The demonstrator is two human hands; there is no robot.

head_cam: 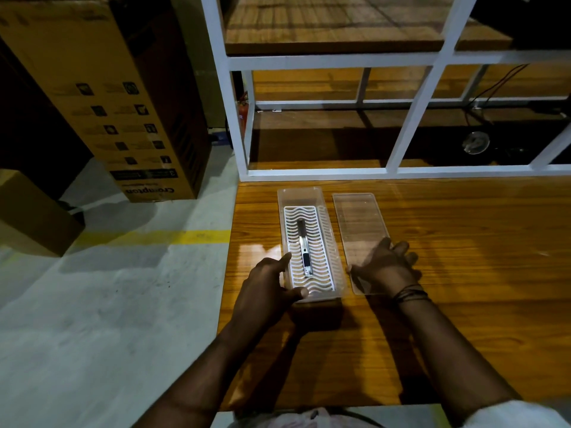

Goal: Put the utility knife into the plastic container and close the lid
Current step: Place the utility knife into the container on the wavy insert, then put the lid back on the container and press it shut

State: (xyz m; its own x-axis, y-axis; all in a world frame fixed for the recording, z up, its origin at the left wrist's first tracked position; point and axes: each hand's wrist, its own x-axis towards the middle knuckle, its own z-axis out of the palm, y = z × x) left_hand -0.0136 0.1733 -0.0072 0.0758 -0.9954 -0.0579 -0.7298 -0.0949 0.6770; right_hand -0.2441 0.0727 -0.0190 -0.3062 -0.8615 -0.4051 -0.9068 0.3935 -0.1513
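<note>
A clear plastic container (299, 196) with a white wavy grid insert stands on the wooden table. The silver and black utility knife (304, 251) lies lengthwise inside it on the grid. My left hand (269, 287) grips the container's near left corner, thumb on the front rim. The clear flat lid (358, 223) lies on the table just right of the container. My right hand (386, 267) rests on the lid's near end, fingers spread over it and thumb at its left edge.
The wooden table (463, 257) ends at its left edge close to the container. A white metal frame (315, 174) with wooden shelves stands at the table's back. Cardboard boxes (102, 97) stand on the concrete floor to the left.
</note>
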